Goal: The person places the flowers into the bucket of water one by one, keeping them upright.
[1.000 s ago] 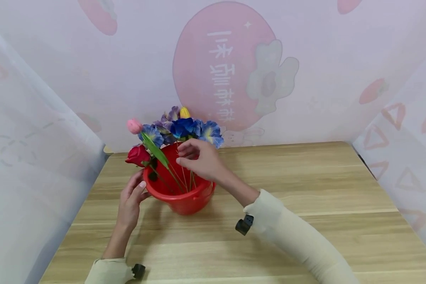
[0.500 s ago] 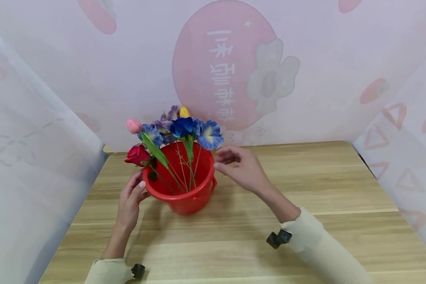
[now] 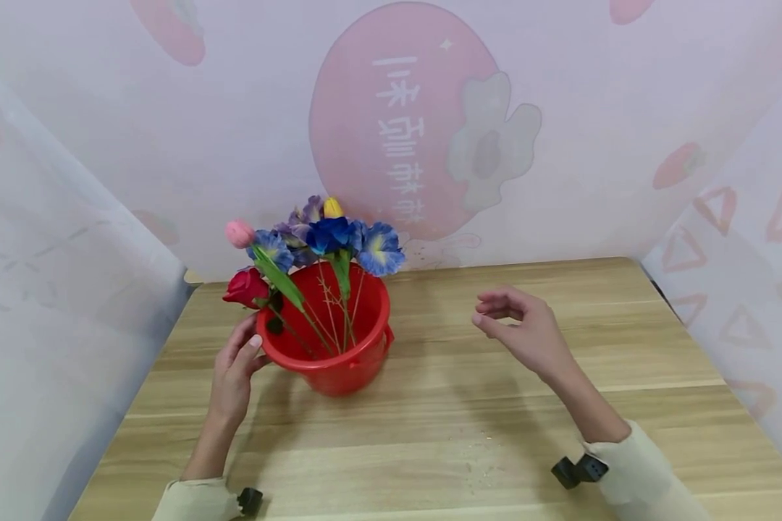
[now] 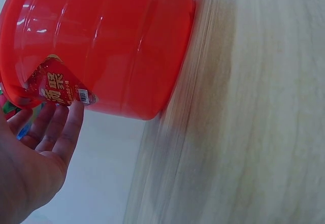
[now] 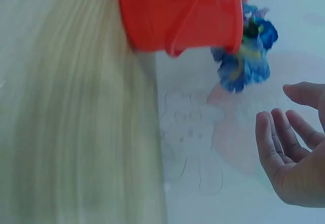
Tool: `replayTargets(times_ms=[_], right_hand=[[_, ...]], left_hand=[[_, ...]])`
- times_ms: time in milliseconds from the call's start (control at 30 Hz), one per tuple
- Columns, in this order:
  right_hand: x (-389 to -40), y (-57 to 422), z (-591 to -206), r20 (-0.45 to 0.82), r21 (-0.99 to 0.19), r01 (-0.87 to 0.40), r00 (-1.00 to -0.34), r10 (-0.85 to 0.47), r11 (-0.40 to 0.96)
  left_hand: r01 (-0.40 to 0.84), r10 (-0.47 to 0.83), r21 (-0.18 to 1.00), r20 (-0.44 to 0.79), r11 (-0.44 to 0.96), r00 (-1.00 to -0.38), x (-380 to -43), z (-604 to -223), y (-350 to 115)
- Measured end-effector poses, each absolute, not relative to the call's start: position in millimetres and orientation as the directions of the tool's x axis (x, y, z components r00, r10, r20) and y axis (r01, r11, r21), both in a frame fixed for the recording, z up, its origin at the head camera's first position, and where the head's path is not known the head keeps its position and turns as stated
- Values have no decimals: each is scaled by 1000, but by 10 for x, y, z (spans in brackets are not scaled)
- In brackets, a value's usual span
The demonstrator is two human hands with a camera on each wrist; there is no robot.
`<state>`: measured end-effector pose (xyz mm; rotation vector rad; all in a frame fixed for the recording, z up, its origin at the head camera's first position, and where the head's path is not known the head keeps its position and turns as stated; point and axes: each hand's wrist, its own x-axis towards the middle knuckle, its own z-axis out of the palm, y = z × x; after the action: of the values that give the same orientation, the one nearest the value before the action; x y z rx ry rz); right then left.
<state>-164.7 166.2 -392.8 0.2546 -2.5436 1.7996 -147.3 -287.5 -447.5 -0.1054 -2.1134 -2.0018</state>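
Toward the left of the table stands a red plastic bucket (image 3: 339, 380) with artificial flowers leaning in it. They include a red rose (image 3: 246, 287), a pink tulip (image 3: 240, 234), a yellow tulip (image 3: 332, 208), a dark blue rose (image 3: 329, 235) and a pale blue iris (image 3: 381, 250). My left hand (image 3: 231, 376) rests against the bucket's left side just under the rim, its extended fingertips at the diamond sticker (image 4: 56, 82). Well to the right of the bucket, my right hand (image 3: 528, 333) hovers over the table with loosely bent fingers, thumb apart, nothing in it.
The wood-grain table (image 3: 430, 420) ends at a pale printed cloth backdrop (image 3: 573, 202), with similar cloth on both sides. A red handle (image 5: 189, 18) hangs along the bucket's right side. Black cameras sit at both sleeves, such as the right camera (image 3: 580, 471).
My right hand has drawn away from among the flower stems, out past the bucket's right rim and further right. My left hand stays at the bucket, and the flowers stand much as before.
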Motion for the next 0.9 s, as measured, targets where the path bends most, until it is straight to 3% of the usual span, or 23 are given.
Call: replayTargets(times_ms=[333, 667, 900], right_hand=[[-1413, 2251, -4101, 52, -913, -60, -998, -31, 403], [-1168, 2740, -4298, 129, -841, -64, -988, 85, 537], [-1070, 3066, -4348, 137, -760, -22, -982, 128, 650]], left_hand=[[201, -115, 978, 207, 64, -972, -1458, -4517, -2896], [219, -111, 974, 225, 66, -968, -1437, -4493, -2969], [230, -101, 941, 262, 250, -960, -1349, -4469, -3091]])
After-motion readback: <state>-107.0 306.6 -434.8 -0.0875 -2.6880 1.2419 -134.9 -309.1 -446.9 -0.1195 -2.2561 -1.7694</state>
